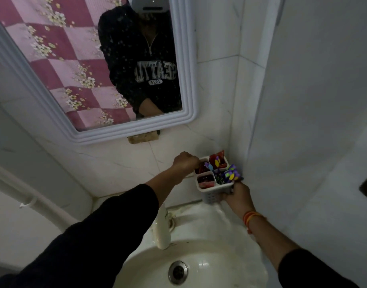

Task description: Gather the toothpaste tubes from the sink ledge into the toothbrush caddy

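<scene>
Up against the wall corner, the right hand [238, 197] grips the lower side of the white toothbrush caddy [216, 192], fingers wrapped around its slotted wall, holding it above the back ledge of the sink [199, 265]. An orange and red thread band [252, 218] circles that wrist. The left hand [185, 162] is closed into a loose fist at the caddy's far left rim, knuckles up; whether its fingertips pinch anything cannot be made out. Inside the four-part caddy, red toothpaste tubes [217, 160] stand in the rear and left compartments, their printing too dark and small to read, while purple and yellow toothbrushes [231, 173] lean out of the right compartment. Below the arms stand a cream faucet [162, 229] and the basin's metal drain [177, 272]. On the wall above, a white-framed mirror [186, 69] reflects a dark zip sweatshirt bearing reversed lettering that reads "SEATTLE" over "1994", with a pink checked floral cloth [60, 48] behind.
</scene>
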Tool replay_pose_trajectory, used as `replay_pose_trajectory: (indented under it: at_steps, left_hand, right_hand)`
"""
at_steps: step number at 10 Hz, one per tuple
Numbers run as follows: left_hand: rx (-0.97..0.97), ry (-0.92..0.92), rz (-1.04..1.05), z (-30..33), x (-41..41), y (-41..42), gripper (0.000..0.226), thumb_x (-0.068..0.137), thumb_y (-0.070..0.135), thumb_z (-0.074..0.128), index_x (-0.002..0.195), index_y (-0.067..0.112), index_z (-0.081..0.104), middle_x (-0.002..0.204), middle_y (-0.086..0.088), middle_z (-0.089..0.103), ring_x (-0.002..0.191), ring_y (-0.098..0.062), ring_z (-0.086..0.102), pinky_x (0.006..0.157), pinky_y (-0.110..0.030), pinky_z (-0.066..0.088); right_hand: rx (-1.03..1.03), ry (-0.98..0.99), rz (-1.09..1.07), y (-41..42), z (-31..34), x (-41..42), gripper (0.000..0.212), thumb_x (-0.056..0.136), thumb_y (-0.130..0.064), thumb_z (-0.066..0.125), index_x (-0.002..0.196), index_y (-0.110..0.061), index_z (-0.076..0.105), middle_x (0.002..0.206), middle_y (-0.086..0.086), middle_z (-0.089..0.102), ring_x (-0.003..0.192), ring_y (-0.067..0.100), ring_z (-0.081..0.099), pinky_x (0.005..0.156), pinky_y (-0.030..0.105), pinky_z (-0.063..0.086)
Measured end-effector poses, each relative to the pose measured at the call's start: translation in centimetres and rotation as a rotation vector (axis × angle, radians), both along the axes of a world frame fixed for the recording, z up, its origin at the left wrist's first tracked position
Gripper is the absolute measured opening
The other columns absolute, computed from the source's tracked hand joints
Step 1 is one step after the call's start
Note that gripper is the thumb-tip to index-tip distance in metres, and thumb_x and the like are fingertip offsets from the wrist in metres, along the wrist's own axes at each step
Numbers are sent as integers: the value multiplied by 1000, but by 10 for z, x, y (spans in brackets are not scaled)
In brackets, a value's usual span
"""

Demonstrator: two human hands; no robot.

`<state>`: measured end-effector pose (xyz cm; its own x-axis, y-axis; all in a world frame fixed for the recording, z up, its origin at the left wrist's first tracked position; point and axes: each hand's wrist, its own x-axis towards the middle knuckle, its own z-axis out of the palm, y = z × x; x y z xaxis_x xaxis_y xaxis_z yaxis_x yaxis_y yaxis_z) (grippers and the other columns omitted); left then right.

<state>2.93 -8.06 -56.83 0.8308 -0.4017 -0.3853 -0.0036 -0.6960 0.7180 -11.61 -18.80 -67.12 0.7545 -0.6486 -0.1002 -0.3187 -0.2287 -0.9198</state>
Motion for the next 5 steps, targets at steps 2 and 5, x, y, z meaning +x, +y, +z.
replay_pose_trajectory:
  at_steps: [2, 5]
  left_hand:
    - [-139, 52, 168, -7, 2, -12, 33, 76, 18, 65, 101, -2, 72, 94, -15, 71, 86, -27, 68, 73, -31, 53]
    - [-54, -130, 111, 0, -27, 10, 14, 93, 21, 58, 96, 10, 66, 96, -8, 61, 88, -23, 57, 80, -32, 49]
  right_hand:
    - [6, 51, -39, -17, -6, 22, 51, 75, 1, 78, 122, 3, 59, 125, 19, 65, 116, 33, 60, 88, 26, 44]
    - [18, 81, -106, -4, -5, 12, 66, 80, -10, 75, 139, -8, 46, 130, 18, 62, 119, 36, 59, 99, 37, 47]
